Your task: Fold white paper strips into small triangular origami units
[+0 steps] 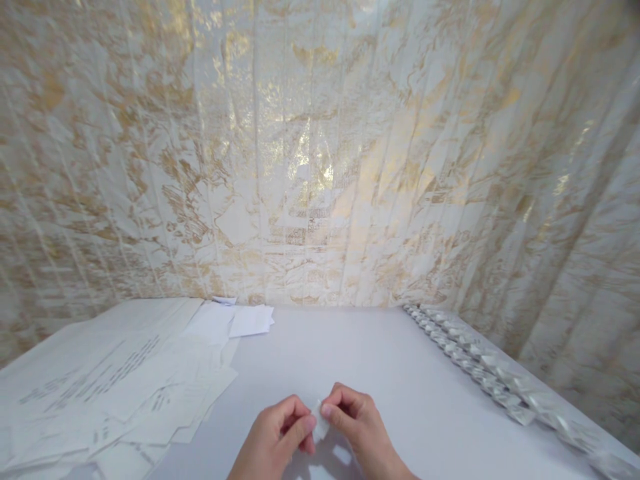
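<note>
Scrap of white material (pixel 320 425), partly hidden, shape unclear, is pinched by left hand (pixel 280 430) and right hand (pixel 359 423).

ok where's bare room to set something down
The table is bare beyond the left hand and right hand, between the papers and white rows, and between right hand and rows. Papers crowd the left, rows the right edge.

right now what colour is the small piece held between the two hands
The small piece is whitish, seen best in the head view.
</note>
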